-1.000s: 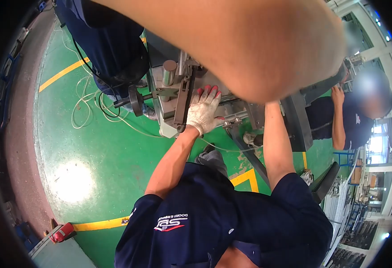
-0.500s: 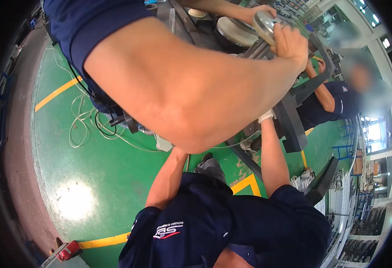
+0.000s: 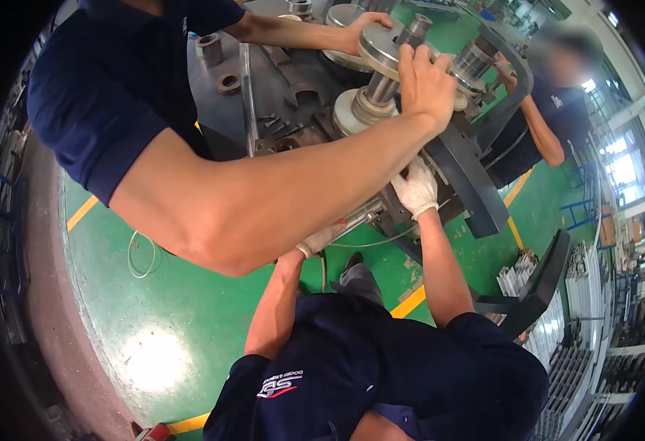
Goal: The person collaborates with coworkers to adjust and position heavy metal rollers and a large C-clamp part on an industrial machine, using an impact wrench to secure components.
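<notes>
A co-worker's bare forearm (image 3: 278, 187) slants from the left of the frame up to the upper centre, nearest the camera, and stands between the view and the machine. Under its lower edge, the gloved left hand (image 3: 322, 239) is partly hidden beside a metal rail (image 3: 364, 213); its grip cannot be told. The gloved right hand (image 3: 416, 191), right of centre, rests at the machine frame, fingers partly bent; whether it grips anything cannot be told. It is the nearer hand to the flanged metal roller (image 3: 383, 45) at upper centre, which lies above it and slightly left; the roller's shaft (image 3: 383, 88) runs from lower left to upper right. The co-worker's two hands hold this roller on opposite sides. A dark angled arm (image 3: 473, 180) stands just right of the right hand. Farther up and left, the dark desk (image 3: 219, 128) carries an open-ended spanner (image 3: 281, 67) and a metal ring (image 3: 228, 83). Another person (image 3: 558, 110) stands at upper right.
</notes>
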A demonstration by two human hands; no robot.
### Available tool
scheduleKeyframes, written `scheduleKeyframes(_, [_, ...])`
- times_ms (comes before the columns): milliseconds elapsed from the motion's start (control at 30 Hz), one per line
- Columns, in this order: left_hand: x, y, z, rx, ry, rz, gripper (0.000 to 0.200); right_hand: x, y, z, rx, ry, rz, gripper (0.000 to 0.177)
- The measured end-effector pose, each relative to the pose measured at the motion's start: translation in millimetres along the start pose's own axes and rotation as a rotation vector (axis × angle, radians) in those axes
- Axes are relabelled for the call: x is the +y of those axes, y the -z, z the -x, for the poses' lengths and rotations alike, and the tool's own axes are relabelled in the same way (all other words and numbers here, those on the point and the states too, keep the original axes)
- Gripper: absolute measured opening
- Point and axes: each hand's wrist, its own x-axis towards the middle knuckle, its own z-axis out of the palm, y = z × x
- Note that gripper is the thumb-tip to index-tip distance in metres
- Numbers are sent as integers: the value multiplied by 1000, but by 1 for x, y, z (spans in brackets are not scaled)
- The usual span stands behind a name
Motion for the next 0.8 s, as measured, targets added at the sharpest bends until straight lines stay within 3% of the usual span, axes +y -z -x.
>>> scheduleKeyframes(167, [-1, -6, -2, 101, -25, -157, 103, -12, 6, 2, 39, -26, -10, 81])
scheduleKeyframes(367, [-12, -15, -6, 202, -131, -255, 104, -14, 8, 4, 48, -30, 1, 80])
scheduleKeyframes(800, [-10, -16, -6, 176, -118, -300, 104, -6, 4, 5, 54, -2, 7, 82])
